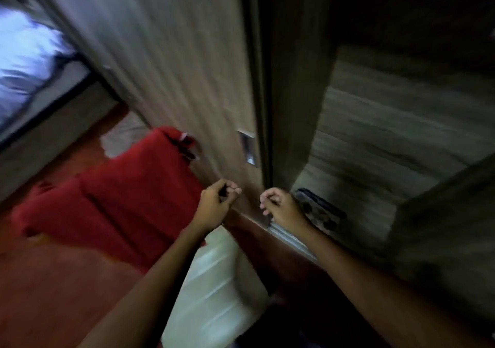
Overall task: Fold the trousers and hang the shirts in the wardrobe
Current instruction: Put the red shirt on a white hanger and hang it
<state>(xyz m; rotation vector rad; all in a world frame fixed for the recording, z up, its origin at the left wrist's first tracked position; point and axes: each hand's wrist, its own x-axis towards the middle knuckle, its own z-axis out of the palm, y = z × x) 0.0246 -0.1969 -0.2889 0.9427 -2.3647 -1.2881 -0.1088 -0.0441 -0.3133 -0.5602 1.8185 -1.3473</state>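
Observation:
The view is heavily blurred. A red shirt (120, 195), collar tag toward the wardrobe, lies spread on the floor at lower left. My left hand (215, 204) hovers by its right edge, fingers curled, with a small dark shape between fingertips and thumb; the blur hides what it is. My right hand (281, 210) is a little to the right, at the foot of the wardrobe's sliding door (187, 66), fingers curled with nothing visible in them. The wardrobe interior (388, 133) stands open on the right.
A recessed metal handle (247, 147) sits in the sliding door. A dark patterned item (321, 210) lies on the wardrobe floor. A white fabric bundle (214, 280) lies below my left forearm. A bed with pale bedding (24, 61) is at upper left, above the reddish wooden floor (53, 294).

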